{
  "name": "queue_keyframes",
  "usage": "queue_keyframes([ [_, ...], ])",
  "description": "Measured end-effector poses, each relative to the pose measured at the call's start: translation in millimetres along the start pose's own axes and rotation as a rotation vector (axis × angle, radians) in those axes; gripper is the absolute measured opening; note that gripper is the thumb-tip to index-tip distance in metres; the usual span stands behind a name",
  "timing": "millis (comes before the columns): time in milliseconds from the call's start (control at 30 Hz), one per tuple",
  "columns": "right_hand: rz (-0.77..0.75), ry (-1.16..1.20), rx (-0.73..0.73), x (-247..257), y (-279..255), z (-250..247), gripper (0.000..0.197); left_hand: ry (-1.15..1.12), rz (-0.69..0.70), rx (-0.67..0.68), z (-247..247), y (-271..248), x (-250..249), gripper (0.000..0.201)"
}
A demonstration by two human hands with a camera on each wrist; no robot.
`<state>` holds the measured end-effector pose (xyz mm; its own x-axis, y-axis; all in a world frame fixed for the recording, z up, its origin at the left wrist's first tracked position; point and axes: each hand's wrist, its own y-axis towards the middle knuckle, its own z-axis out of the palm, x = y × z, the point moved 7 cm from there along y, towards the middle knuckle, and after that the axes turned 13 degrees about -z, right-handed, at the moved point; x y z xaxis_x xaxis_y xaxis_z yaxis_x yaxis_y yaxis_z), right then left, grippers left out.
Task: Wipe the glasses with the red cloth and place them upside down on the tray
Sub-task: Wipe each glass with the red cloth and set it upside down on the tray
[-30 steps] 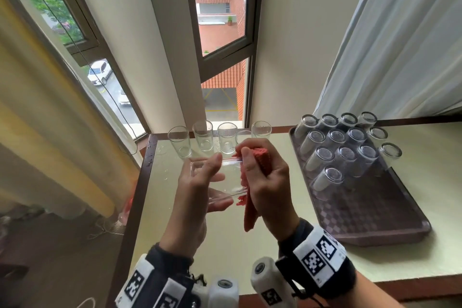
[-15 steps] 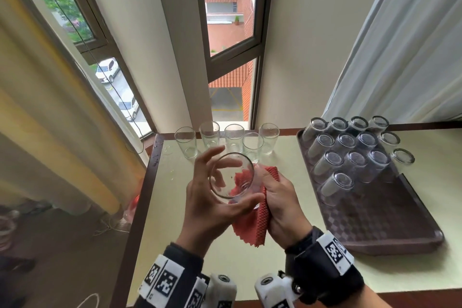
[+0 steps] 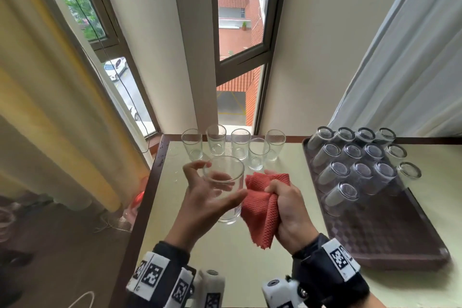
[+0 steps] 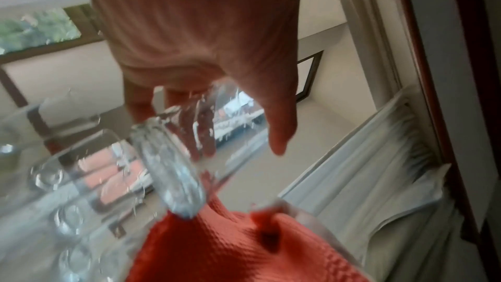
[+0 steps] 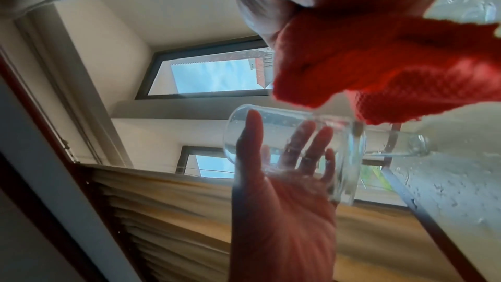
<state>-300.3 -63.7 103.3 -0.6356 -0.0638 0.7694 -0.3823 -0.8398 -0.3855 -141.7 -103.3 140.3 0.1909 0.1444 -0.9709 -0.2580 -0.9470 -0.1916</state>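
My left hand (image 3: 200, 197) cradles the glass (image 3: 226, 190) loosely, fingers spread and only lightly curved round its wall, thumb across the front, mouth up and just above the table (image 3: 225, 257); wet as it looks, it could slip through so slack a hold and crack on the tabletop; just right of it my right hand (image 3: 287, 207) is fisted round the red cloth (image 3: 262, 212), which touches the glass's side; a hard push there might knock it free; further right the tray (image 3: 390, 240) holds upturned glasses (image 3: 360, 172), closely packed, so a careless placing could clip them.
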Motion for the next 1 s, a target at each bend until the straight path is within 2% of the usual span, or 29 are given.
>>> queue_keyframes([
  [100,0.066,0.054,0.119,-1.5,-1.2,4.5,0.059,0.189,-0.001,0.109,-0.7,-4.2,-2.7,0.079],
  [167,-0.009,0.012,0.229,5.4,-0.4,9.8,0.058,0.373,0.009,0.143,1.6,-9.1,-4.1,0.074],
  [267,-0.195,-0.262,0.439,15.3,-7.1,24.7,0.059,0.637,0.027,0.127,9.1,-14.1,-9.2,0.073],
  [367,-0.253,-0.482,0.594,7.0,-12.1,38.9,0.067,0.804,0.121,0.056,17.0,-18.4,-23.0,0.075],
  [467,-0.238,-0.549,0.634,2.6,-13.4,44.3,0.067,0.770,0.158,-0.005,10.4,-19.2,-32.5,0.072],
  [533,-0.270,-0.575,0.618,2.9,-15.5,47.5,0.057,0.686,0.126,-0.028,1.3,-16.2,-30.8,0.069],
  [633,-0.373,-0.651,0.588,3.8,-19.2,50.5,0.055,0.629,0.042,-0.065,-8.1,-10.8,-22.5,0.066],
  [767,-0.433,-0.671,0.590,10.3,-16.8,54.4,0.035,0.597,0.041,-0.056,-8.7,-9.1,-21.7,0.070],
  [900,-0.432,-0.777,0.622,13.3,-16.5,64.0,0.054,0.500,0.066,0.002,-9.4,-5.8,-21.6,0.069],
  [933,-0.439,-0.810,0.619,14.6,-18.4,66.1,0.054,0.467,0.059,0.005,-10.7,-4.9,-20.0,0.070],
  [1000,-0.490,-0.851,0.616,19.0,-21.3,71.4,0.043,0.394,0.027,-0.026,-15.1,-3.0,-15.1,0.072],
])
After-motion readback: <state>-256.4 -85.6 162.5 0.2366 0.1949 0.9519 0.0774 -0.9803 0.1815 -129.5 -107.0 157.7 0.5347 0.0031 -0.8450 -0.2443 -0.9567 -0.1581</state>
